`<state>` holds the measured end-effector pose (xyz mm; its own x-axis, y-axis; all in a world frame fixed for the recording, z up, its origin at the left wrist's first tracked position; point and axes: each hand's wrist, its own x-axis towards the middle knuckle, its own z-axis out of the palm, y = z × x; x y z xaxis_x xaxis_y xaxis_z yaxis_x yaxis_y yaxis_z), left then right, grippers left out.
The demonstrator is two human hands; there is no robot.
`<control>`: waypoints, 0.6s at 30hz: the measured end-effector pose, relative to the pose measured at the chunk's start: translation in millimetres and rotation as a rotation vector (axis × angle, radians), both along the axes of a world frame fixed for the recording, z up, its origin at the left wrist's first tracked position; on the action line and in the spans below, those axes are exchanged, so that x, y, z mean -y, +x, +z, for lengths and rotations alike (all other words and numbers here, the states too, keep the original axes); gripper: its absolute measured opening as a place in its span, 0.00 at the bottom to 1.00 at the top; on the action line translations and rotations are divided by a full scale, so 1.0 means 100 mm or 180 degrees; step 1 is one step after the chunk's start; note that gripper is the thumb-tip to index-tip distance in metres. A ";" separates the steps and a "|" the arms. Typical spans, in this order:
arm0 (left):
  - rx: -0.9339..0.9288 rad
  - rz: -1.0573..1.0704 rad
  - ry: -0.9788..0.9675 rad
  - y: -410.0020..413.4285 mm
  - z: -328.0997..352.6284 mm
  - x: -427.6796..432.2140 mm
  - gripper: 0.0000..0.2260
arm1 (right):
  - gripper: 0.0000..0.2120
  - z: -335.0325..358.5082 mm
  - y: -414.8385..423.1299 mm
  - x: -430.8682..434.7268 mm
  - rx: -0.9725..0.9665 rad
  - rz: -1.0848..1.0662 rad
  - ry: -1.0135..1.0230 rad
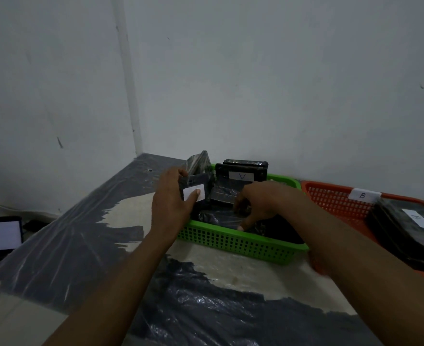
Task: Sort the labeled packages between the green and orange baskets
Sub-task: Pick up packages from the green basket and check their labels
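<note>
The left grip (173, 198) is clasping a black package (199, 180), fingers wrapping behind it and thumb pressing on its white label (201, 189), whose letter cannot be read. It is holding the package upright over the left end of the green basket (243, 243), in the middle of the frame. The right grip (258, 203) is dipping into the same basket, its fingers curling down among the wrapped packages (213, 216) lying there. Whether they are pinching one, I cannot tell.

Behind both hands, a package marked A (223, 173) is standing on edge at the basket's far side, against the wall (281, 83).

Just beside the green basket, toward the right edge of the frame, the orange basket (330, 201) is sitting with a tag lettered B (363, 195) on its far rim and a labelled package (390, 236) lying inside.

Both baskets are resting on the counter (231, 268), which dark plastic sheeting (193, 313) is partly covering. A lit screen (1, 236) is showing at the left edge.
</note>
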<state>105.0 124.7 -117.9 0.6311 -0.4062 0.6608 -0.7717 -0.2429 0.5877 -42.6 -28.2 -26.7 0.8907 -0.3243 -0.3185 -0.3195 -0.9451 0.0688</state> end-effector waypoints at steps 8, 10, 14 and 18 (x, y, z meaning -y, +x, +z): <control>0.0541 -0.0072 0.0706 -0.05 0.06 0.04 0.18 | 0.32 -0.01 0.01 0.19 -0.0031 -0.0012 0.0241; 0.0548 -0.0206 0.0784 -0.02 0.07 0.03 0.19 | 0.30 -0.01 0.00 0.26 -0.0002 0.0009 0.0318; 0.0769 -0.0181 0.1495 0.02 0.03 0.08 0.19 | 0.26 0.01 -0.03 0.36 0.0105 -0.0012 0.0458; 0.1150 -0.0167 0.2005 0.09 0.08 0.09 0.13 | 0.25 0.00 -0.08 0.39 0.0336 0.0016 0.0497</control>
<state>113.6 116.1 -109.4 0.3871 -0.8020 0.4549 -0.9110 -0.4087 0.0548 -50.2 -67.2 -27.2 0.9233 -0.2738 -0.2693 -0.3124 -0.9433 -0.1124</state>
